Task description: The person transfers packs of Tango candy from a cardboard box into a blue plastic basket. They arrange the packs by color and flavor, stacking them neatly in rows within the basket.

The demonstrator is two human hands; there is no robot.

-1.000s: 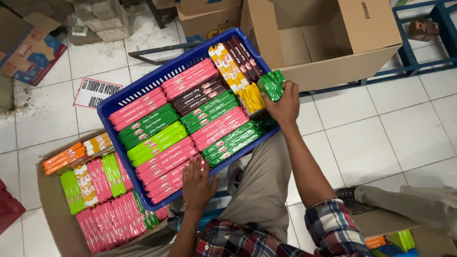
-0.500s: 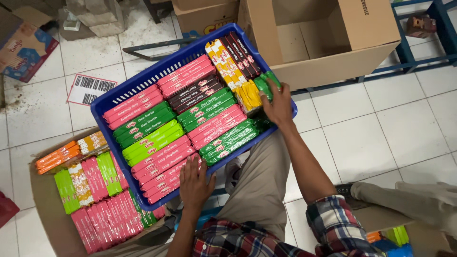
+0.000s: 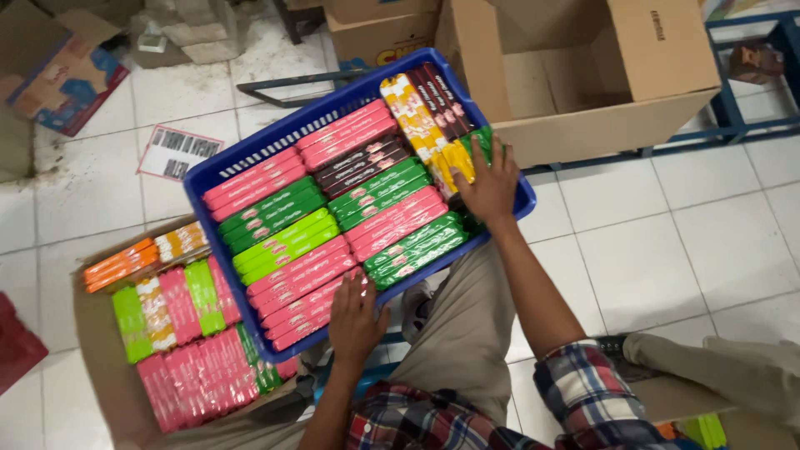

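Observation:
A blue plastic crate (image 3: 250,154) rests on my lap, packed with rows of long flat packets in pink, green, dark brown and yellow. My right hand (image 3: 487,183) lies flat on green packets (image 3: 478,142) at the crate's right corner, fingers spread. My left hand (image 3: 357,321) grips the crate's near edge, its fingers over pink packets (image 3: 304,287). Yellow packets (image 3: 417,121) and dark brown ones (image 3: 442,96) fill the far right end.
A low cardboard box (image 3: 108,367) with more pink, green and orange packets sits on the floor to the left. A large open cardboard box (image 3: 600,125) stands behind the crate. A blue metal frame (image 3: 733,117) is at the right, on a white tiled floor.
My right hand brought a green packet down into the crate's right corner and now presses flat on it. My left hand stayed on the near edge.

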